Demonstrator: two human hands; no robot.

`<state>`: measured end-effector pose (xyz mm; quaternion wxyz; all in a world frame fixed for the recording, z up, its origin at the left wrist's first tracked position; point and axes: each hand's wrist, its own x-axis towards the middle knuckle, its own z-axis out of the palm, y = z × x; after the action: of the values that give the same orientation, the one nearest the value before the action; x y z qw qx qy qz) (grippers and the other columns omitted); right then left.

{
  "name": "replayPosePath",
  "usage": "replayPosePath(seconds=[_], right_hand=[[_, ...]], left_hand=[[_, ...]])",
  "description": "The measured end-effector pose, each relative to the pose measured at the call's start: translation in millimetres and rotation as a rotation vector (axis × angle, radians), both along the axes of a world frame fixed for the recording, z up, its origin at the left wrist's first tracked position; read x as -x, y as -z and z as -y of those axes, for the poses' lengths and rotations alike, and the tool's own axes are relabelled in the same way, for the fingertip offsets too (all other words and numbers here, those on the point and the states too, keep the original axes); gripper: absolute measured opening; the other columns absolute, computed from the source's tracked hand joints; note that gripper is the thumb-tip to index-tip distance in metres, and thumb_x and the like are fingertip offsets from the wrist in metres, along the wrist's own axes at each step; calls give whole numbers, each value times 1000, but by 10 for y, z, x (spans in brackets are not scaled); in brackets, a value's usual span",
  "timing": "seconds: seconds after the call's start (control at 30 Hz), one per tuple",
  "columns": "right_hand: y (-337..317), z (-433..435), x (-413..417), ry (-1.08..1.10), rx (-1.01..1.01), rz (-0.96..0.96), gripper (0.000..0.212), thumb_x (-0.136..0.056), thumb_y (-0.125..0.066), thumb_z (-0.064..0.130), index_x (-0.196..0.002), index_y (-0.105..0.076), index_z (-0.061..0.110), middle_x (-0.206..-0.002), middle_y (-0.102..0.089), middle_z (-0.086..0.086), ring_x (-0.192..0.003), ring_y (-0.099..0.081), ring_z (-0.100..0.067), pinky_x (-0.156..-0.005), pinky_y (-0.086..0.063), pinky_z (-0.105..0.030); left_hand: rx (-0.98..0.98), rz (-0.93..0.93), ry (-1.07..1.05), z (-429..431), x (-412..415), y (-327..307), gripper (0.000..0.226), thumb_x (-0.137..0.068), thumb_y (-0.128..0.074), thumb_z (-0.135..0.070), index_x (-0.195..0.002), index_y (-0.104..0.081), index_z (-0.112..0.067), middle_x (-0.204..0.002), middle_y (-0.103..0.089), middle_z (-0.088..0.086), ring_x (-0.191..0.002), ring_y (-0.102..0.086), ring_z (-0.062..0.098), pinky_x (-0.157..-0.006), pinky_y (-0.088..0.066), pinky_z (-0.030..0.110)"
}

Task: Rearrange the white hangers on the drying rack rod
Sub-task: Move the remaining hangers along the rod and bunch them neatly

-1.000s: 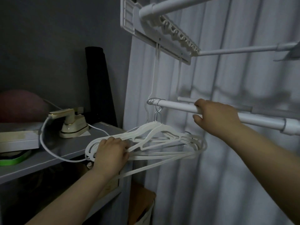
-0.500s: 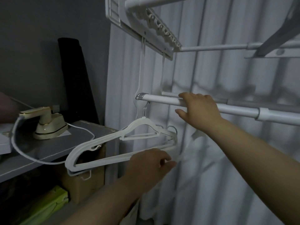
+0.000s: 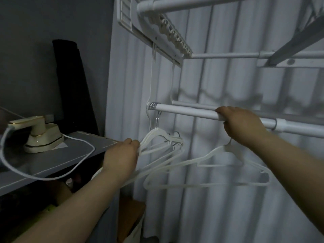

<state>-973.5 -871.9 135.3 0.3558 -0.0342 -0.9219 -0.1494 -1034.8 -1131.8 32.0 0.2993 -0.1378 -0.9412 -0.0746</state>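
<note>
1. Spreading white hangers along a drying rack rod [image 3: 184,111] is the step in hand, seen from a head camera in a dim room with a pale curtain [image 3: 228,207] behind the rack.
2. The left hand [image 3: 121,156] is closed on the shoulder of a bunch of hangers [image 3: 157,142]. Their metal hooks crowd together at the left end of the rod.
3. The right hand [image 3: 240,123] is curled over the rod, well to the right of the bunch. One single hanger [image 3: 210,171] hangs just below this hand. Its hook is hidden behind the hand, so I cannot tell whether it is seated on the rod or held in the fingers.
4. To do this well, the right hand probably needs to confirm the hook sits fully over the rod before letting go, or the hanger may drop.
5. The left hand would do best to peel only one hanger from the bunch, since the arms overlap and could snag on each other.
6. Sliding each hook along the rod seems steadier than lifting it clear.
7. A shelf [image 3: 84,149] to the left holds a small iron [image 3: 42,135] with a white cord [image 3: 77,162]; the left elbow is near enough to catch that cord.
</note>
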Motion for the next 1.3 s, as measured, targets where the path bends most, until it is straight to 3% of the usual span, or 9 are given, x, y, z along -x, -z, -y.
replayPosePath(seconds=[0.13,0.2,0.3,0.5,0.63,0.83,0.97,1.3], right_hand=[[-9,-42,-57,-69,33,37,47,-86,-45,-1,-131,-41,14,-120,-55,-13,-107,-50,-31,-87,-36,-36],[-7,-75,-79,-107,55,48,52,-85,-46,-2,-133,-40,15,-125,-53,-12,-110,-49,-31,-89,-34,-35],[8,-142,-114,-141,43,47,56,-83,-47,-5,-135,-39,15,-128,-52,-12,-112,-48,-32,-89,-30,-33],[31,-250,-196,-181,8,3,55,-80,-46,-12,-131,-45,8,-122,-56,-19,-106,-51,-35,-81,-25,-28],[49,-309,-234,-173,13,-2,53,-82,-46,-8,-132,-44,10,-125,-54,-16,-109,-50,-33,-86,-28,-30],[50,-355,-246,-169,-17,-6,53,-85,-46,-2,-135,-39,14,-130,-51,-11,-114,-47,-30,-91,-29,-32],[52,-378,-230,-149,-38,-6,52,-88,-44,2,-137,-35,17,-132,-49,-7,-116,-45,-27,-90,-29,-30],[37,-445,-205,-159,-39,-10,54,-86,-44,0,-136,-36,19,-128,-51,-5,-112,-49,-26,-89,-41,-36]], left_hand=[[-26,-123,48,-52,-9,-13,15,-76,-64,-5,-91,-65,-8,-90,-63,12,-88,-60,31,-62,-48,35],[-2,-89,18,-51,25,-4,21,-85,-51,-11,-104,-59,-15,-104,-57,6,-100,-53,25,-69,-44,32],[35,-56,-10,-33,53,-16,25,-89,-44,-15,-111,-56,-19,-108,-53,1,-104,-50,20,-72,-43,32],[-7,-50,-11,-109,-30,-105,25,-89,-45,-11,-110,-58,-11,-109,-54,7,-102,-52,25,-74,-45,34],[-41,-11,-13,-255,-61,-170,21,-90,-44,-13,-106,-58,-13,-108,-60,7,-96,-60,28,-67,-39,30],[-235,-35,75,-440,-87,-345,22,-86,-55,-20,-105,-62,-12,-105,-66,13,-99,-59,33,-77,-46,33],[-300,-55,112,-602,-91,-405,19,-85,-57,-21,-102,-62,-14,-103,-67,9,-97,-59,31,-72,-43,30],[-325,-61,107,-721,-115,-426,17,-83,-58,-21,-99,-63,-16,-102,-67,8,-96,-59,30,-70,-41,28]])
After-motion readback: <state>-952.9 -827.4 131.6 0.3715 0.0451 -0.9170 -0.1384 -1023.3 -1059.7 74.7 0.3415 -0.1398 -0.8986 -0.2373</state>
